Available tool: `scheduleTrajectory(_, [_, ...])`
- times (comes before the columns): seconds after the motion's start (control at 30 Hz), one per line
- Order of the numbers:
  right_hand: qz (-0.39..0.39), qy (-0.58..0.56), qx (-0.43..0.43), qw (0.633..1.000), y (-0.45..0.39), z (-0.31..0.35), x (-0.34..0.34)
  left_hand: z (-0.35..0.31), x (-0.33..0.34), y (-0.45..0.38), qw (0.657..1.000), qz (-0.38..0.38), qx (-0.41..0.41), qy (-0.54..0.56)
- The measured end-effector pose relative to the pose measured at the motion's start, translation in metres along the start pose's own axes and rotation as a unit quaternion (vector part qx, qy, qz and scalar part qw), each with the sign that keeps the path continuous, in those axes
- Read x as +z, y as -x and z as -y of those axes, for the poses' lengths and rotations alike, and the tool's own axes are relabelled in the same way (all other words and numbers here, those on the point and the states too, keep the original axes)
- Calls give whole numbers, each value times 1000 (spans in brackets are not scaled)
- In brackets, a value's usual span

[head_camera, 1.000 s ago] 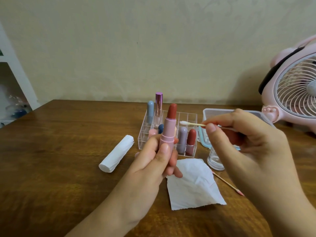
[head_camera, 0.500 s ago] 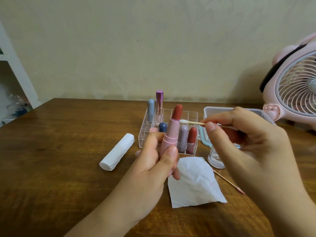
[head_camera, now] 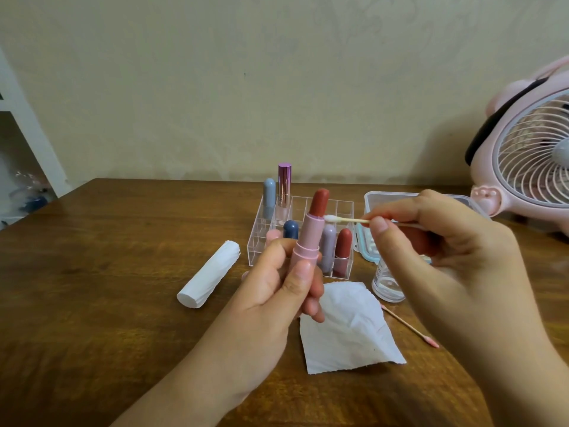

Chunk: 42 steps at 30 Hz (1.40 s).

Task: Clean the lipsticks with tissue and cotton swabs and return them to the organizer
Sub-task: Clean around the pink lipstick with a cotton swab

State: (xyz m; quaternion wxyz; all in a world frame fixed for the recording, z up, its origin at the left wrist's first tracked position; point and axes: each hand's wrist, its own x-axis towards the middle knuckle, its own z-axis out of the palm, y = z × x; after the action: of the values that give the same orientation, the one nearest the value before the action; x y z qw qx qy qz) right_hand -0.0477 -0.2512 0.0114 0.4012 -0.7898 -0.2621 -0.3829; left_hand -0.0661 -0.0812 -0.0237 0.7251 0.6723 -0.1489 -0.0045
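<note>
Now gripping an uncapped pink lipstick upright in the left hand, fingers curled round its lower barrel. Pinching a cotton swab between thumb and fingers of the right hand, white tip touching the tube's rim just below the red bullet. Cleaning that rim, by the look of it. Behind, standing in the clear organizer, several more lipsticks. Lying on the table: a tissue sheet, a tissue roll, a used pink-tipped swab. Probably calling next for turning the tube slowly under light swab pressure, sparing the bullet.
</note>
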Motion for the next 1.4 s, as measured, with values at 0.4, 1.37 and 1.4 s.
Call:
scheduleTrajectory(0.4, [9, -14, -2, 1000, 0, 1, 1, 6, -2, -1, 999, 9, -1, 38])
scheduleTrajectory(1.37, [4, -37, 14, 999, 0, 0, -1, -5, 2, 2, 993, 5, -14, 120])
scheduleTrajectory(1.4, [5, -37, 12, 999, 0, 0, -1, -4, 2, 1, 993, -1, -14, 119])
